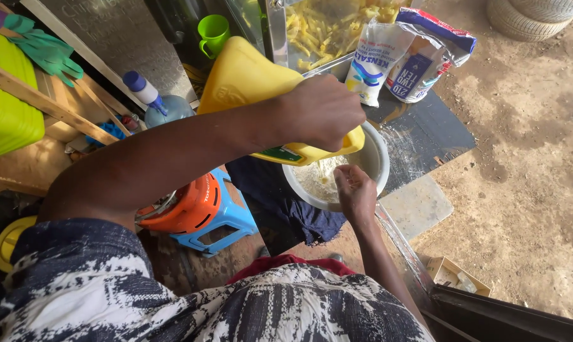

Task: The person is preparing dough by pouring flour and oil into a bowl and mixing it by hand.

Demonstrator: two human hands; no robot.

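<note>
A: Count first. You are working with one yellow jerrycan (248,88), one white bowl (369,161), two printed bags (388,60) leaning behind it, one green cup (212,33), one blue-capped bottle (153,101), one blue stool (220,221) and a pair of green gloves (43,47).

B: And the hands?

A: Your left hand (321,111) is wrapping closed around the jerrycan's handle end, tipping the can so its low end is hanging over the bowl. Your right hand (355,190) is resting at the bowl's near rim, fingers curled loosely inward (I cannot tell whether it is pinching anything).

B: Where is the bowl sitting?

A: It is sitting on the dark board (426,130), close to the board's near-left edge, with a dark blue cloth (280,196) hanging just beside it. The pale mix (318,177) inside is lying directly under the can and just left of your right hand.

B: Room to move?

A: The bags and a glass case of chips (324,25) are crowding the far side. The board's right half is lying open, and beyond its edge bare dirt ground (527,158) is spreading wide.
</note>
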